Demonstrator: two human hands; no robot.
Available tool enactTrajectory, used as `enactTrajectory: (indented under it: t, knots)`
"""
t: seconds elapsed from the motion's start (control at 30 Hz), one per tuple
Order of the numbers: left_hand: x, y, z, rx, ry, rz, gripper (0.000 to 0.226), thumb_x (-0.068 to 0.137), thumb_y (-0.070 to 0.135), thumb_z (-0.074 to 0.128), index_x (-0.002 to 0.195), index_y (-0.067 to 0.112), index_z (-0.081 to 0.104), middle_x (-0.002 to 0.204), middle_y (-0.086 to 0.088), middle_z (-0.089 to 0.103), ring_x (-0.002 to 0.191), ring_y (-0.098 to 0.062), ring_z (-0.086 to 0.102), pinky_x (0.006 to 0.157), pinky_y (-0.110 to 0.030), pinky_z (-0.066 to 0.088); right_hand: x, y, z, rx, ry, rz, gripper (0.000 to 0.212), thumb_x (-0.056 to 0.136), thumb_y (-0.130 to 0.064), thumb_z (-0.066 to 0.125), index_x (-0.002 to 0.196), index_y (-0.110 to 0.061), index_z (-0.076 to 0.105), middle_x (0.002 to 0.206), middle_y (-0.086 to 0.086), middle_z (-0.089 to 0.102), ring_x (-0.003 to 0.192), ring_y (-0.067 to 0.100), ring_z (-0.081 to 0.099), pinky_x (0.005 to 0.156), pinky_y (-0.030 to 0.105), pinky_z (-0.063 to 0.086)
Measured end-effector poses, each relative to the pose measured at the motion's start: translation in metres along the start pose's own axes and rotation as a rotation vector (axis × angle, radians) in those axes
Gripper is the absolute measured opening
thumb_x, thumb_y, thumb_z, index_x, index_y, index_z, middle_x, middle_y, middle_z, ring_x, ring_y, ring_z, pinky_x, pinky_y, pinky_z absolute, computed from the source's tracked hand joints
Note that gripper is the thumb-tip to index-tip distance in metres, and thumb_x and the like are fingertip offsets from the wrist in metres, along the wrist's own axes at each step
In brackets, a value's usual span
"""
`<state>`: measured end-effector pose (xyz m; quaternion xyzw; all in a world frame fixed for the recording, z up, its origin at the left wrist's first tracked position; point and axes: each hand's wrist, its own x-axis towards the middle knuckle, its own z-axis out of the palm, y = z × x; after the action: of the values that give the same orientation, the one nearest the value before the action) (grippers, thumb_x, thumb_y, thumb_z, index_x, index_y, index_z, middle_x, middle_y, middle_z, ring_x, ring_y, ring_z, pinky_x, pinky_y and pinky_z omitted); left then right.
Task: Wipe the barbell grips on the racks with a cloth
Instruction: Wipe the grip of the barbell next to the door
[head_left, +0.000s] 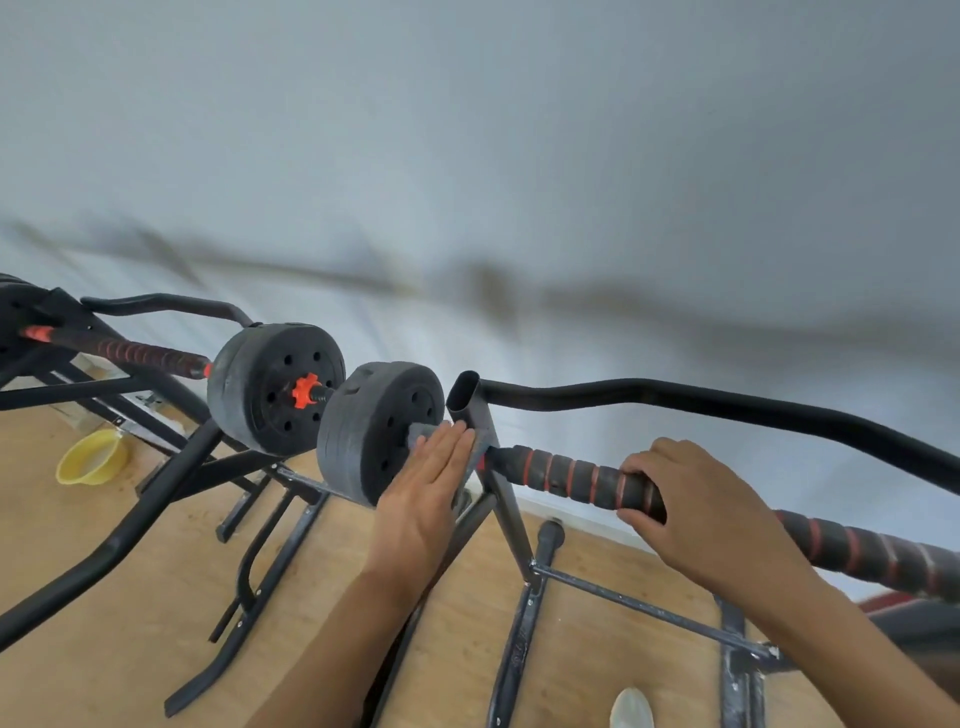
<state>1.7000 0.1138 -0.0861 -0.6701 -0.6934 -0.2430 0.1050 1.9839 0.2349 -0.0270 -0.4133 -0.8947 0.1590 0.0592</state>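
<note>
The near barbell lies across a black rack, and its grip (566, 475) is black foam with red bands. My right hand (696, 514) curls round this grip just right of the rack's upright post (470, 405). My left hand (421, 499) is flat with straight fingers. It presses a grey cloth (418, 435) against the bar between the post and the black weight plate (363, 441). Most of the cloth is hidden under my fingers. A second barbell with the same banded grip (135, 353) rests on another rack at the left.
The second barbell's plate (270, 384), with an orange collar, sits close to the near plate. A curved black rail (727, 400) runs behind the near bar. Rack legs and crossbars spread over the wooden floor below. A yellow bowl (91, 460) stands on the floor at the left.
</note>
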Motion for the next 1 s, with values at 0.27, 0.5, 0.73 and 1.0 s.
enactTrajectory:
  t: [0.27, 0.5, 0.73, 1.0]
  knots:
    - [0.009, 0.014, -0.009, 0.022, -0.108, -0.149, 0.042, 0.088, 0.001, 0.055, 0.128, 0.008, 0.065, 0.125, -0.011, 0.067, 0.125, -0.035, 0.060, 0.115, -0.049, 0.045, -0.024, -0.021, 0.022, -0.179, 0.235, -0.033, 0.040, 0.070, -0.030, 0.085, 0.098, -0.019, 0.060, 0.093, -0.001, 0.056, 0.078, 0.019, 0.051, 0.066, 0.031, 0.046]
    - [0.008, 0.063, -0.031, -0.199, -0.207, -0.102, 0.037, 0.090, -0.004, 0.062, 0.120, 0.017, 0.059, 0.108, 0.007, 0.058, 0.096, -0.011, 0.048, 0.074, -0.021, 0.042, -0.044, -0.037, 0.025, -0.118, 0.225, 0.045, 0.047, 0.070, -0.027, 0.088, 0.108, -0.022, 0.062, 0.108, 0.000, 0.061, 0.093, 0.020, 0.058, 0.079, 0.036, 0.058]
    - [-0.012, 0.000, -0.047, 0.064, -0.133, -0.131, 0.036, 0.089, -0.002, 0.063, 0.122, 0.012, 0.062, 0.113, -0.005, 0.066, 0.111, -0.024, 0.066, 0.111, -0.036, 0.047, -0.068, -0.041, 0.021, 0.123, 0.231, 0.048, 0.025, 0.085, -0.016, 0.078, 0.103, -0.025, 0.064, 0.106, -0.010, 0.057, 0.093, 0.007, 0.050, 0.083, 0.015, 0.043]
    - [-0.003, 0.067, -0.031, -0.094, -0.240, -0.118, 0.032, 0.084, -0.006, 0.071, 0.101, 0.020, 0.062, 0.095, 0.004, 0.062, 0.088, -0.015, 0.047, 0.087, -0.031, 0.043, -0.097, -0.050, 0.027, 0.199, 0.298, 0.078, 0.025, 0.090, -0.015, 0.072, 0.103, -0.032, 0.061, 0.107, -0.018, 0.052, 0.098, 0.007, 0.052, 0.085, 0.021, 0.046]
